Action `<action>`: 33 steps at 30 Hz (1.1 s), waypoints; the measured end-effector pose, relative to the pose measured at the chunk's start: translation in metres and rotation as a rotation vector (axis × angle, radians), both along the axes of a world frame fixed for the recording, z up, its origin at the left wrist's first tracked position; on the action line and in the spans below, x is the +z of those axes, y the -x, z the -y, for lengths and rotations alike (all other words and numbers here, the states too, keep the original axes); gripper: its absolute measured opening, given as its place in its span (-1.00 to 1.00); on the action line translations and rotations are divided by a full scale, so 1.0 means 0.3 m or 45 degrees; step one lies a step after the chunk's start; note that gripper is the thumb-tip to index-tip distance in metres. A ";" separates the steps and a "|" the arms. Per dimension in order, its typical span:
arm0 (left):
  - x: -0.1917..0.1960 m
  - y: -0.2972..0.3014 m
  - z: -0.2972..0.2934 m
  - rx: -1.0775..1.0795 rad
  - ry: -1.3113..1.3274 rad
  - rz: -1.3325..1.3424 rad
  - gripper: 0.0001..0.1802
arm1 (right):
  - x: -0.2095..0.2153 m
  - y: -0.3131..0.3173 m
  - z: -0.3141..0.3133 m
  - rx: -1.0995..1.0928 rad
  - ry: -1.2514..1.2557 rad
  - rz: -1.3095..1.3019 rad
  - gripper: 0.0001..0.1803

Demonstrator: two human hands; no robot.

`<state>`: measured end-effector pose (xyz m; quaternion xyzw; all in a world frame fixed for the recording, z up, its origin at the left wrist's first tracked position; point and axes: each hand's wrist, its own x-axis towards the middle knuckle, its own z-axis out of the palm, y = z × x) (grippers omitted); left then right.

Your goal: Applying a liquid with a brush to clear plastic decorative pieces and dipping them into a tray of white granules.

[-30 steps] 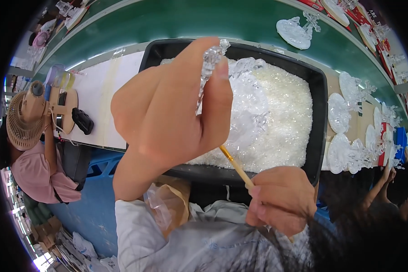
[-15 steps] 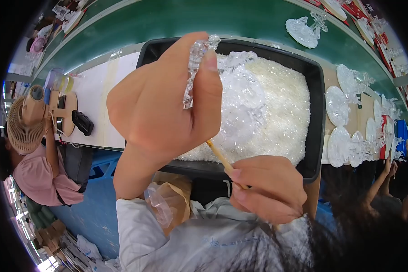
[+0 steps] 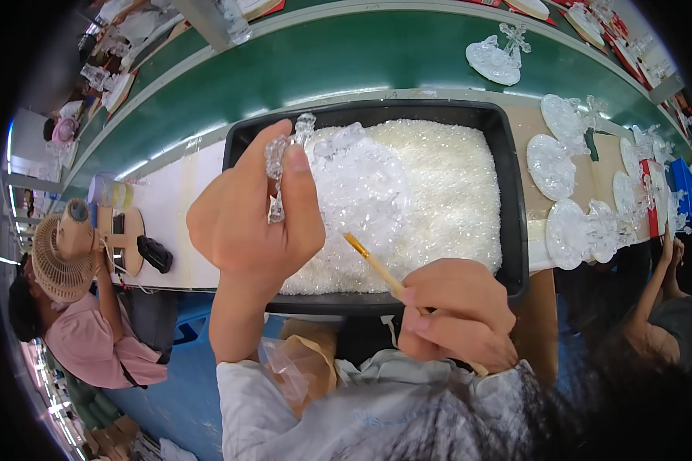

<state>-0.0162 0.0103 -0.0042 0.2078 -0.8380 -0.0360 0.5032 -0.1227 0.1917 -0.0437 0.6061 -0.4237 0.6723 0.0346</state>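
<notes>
My left hand [image 3: 254, 211] is closed around the upright part of a clear plastic figurine [image 3: 275, 157]. Its round white base [image 3: 369, 184], dusted with glitter, shows beyond my fingers, above a black tray [image 3: 513, 200] of white glittery flakes [image 3: 457, 200]. Whether the base touches the flakes is hard to tell. Pinched in my right hand [image 3: 461, 311] is a slim wooden paintbrush [image 3: 377, 265], its golden-brown tip pointing up and left, just below the base. The lower side of the figurine's upright part is hidden by my left hand.
More clear figurines on round bases [image 3: 552, 167] stand to the right of the tray, and one [image 3: 494, 61] sits on the green conveyor belt [image 3: 361, 65] behind it. At left are a fan [image 3: 65, 246], a black object [image 3: 155, 253] and a person in pink [image 3: 100, 334]. Another person's arms [image 3: 653, 300] show at right.
My left hand and the figurine have moved left and appear lower and farther from my head. The brush tip, earlier partly behind my left hand, now shows clear of it. The whole view has shifted.
</notes>
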 end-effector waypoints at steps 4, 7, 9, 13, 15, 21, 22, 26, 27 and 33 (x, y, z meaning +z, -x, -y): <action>0.002 -0.013 -0.010 0.017 0.032 0.050 -0.81 | 0.003 0.004 0.021 -0.007 -0.064 -0.146 -0.56; 0.004 0.001 -0.022 0.035 0.096 0.040 -0.79 | -0.030 -0.003 0.055 -0.047 0.064 -0.198 -0.62; 0.004 -0.008 -0.024 0.048 0.140 0.060 -0.79 | -0.045 -0.011 0.071 -0.040 0.170 -0.213 -0.65; 0.001 -0.017 -0.024 0.060 0.176 0.070 -0.80 | -0.050 -0.009 0.082 -0.031 0.186 -0.220 -0.71; 0.020 0.025 -0.043 0.015 0.207 0.040 -0.81 | -0.010 0.023 0.039 -0.096 0.161 -0.284 -0.73; 0.080 0.112 0.105 0.013 -0.008 0.159 -0.81 | -0.029 0.050 -0.023 -0.069 0.281 0.040 -0.81; 0.124 0.181 0.130 -0.026 -0.082 0.177 -0.81 | -0.021 0.064 -0.059 -0.104 0.294 0.011 -0.81; 0.079 0.525 0.373 -0.179 -0.071 0.231 -0.79 | -0.055 0.120 -0.150 -0.273 0.114 0.048 -0.86; 0.040 0.597 0.444 -0.131 -0.103 0.332 -0.78 | -0.068 0.127 -0.168 -0.303 0.046 0.043 -0.85; -0.226 0.867 0.686 0.115 -0.145 0.886 -0.67 | -0.083 0.143 -0.238 -0.463 -0.048 -0.010 -0.84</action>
